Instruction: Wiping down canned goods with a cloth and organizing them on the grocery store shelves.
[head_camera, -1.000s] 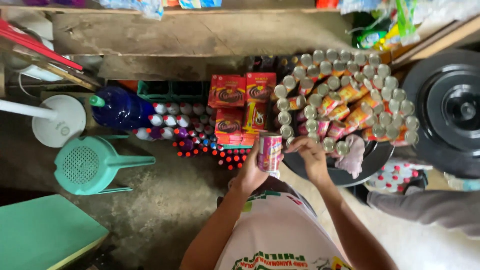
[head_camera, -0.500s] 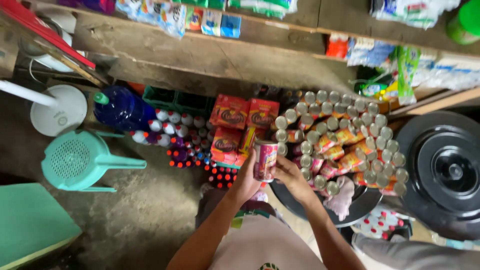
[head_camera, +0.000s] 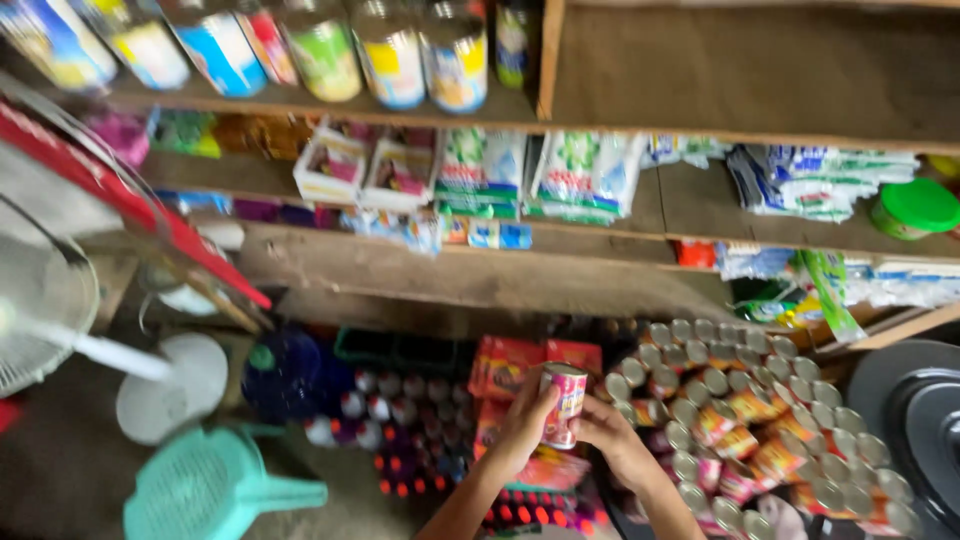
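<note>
Head view, tilted up toward the shelving; frame somewhat blurred. Both hands are raised in front of the body and hold 1 small can (head_camera: 563, 403) upright between them: the left hand (head_camera: 524, 418) wraps its fingers around the can's left side, closed on it, while the right hand (head_camera: 607, 432) cups the right side and lower edge, also closed against it. A 2-handed hold of this kind keeps the can steady and its label facing the wearer, which probably explains the upright pose. The can has a red and pink label and a silver top, matching the heap of cans (head_camera: 760, 420) lying just to its right, so it reads as 1 of that stock; those cans are stacked in slanted rows with lids outward, a way of packing many into little room. Behind the held can stand red boxes (head_camera: 520, 365), and to their left a cluster of small bottles (head_camera: 400, 400) with pale caps, set low near the floor. A teal plastic scoop-like strainer (head_camera: 210, 490) lies at lower left, well apart from the hands, near a white fan base (head_camera: 170, 385). Above, a wooden shelf (head_camera: 640, 110) carries tall tins (head_camera: 390, 50) along its front edge, and the shelf below holds white and green packets (head_camera: 580, 175), placed within reach. A green lid (head_camera: 915, 205) sits at far right.
</note>
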